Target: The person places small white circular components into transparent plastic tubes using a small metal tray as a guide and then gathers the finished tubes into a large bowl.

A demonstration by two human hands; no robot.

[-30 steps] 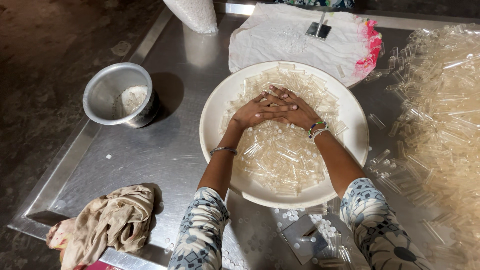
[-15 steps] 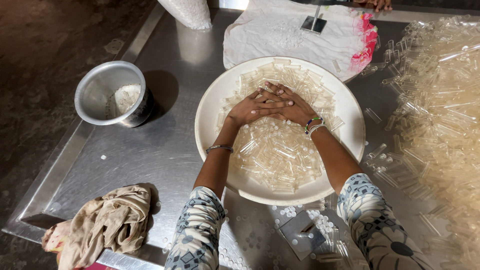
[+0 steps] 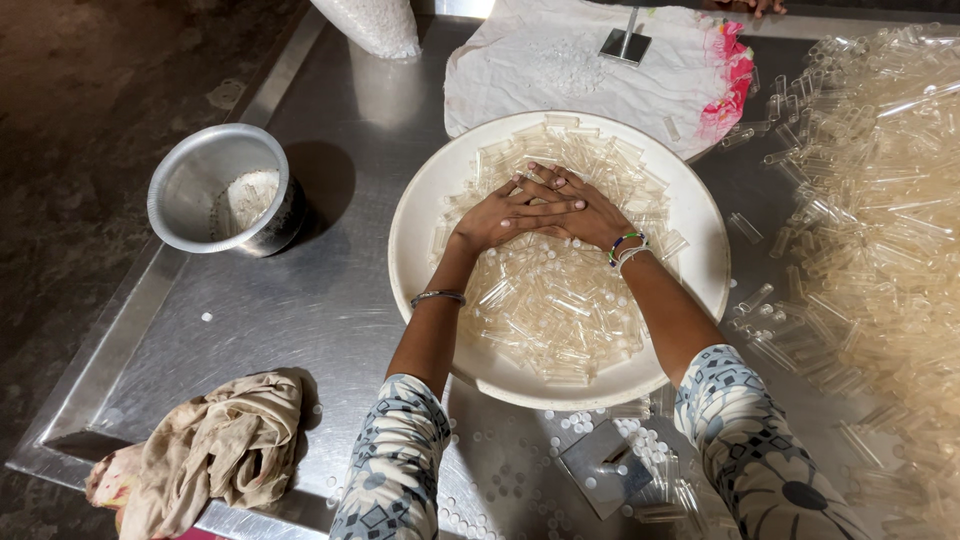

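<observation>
Clear plastic tubes (image 3: pixel 560 300) heaped in white bowl (image 3: pixel 420 215), as half a second ago. Left hand (image 3: pixel 500 212) and right hand (image 3: pixel 585 212) remain overlapped atop heap, fingers flat, spread narrow, gripping nothing. Steel cup (image 3: pixel 225 190) left of bowl.

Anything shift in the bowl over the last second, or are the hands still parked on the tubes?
Hardly anything. Both hands, left and right, stay pressed flat together on the clear tubes in the white bowl; nothing was picked up or let go. The steel cup, rag and loose tube heap lie as before; only the camera drifted slightly.
</observation>
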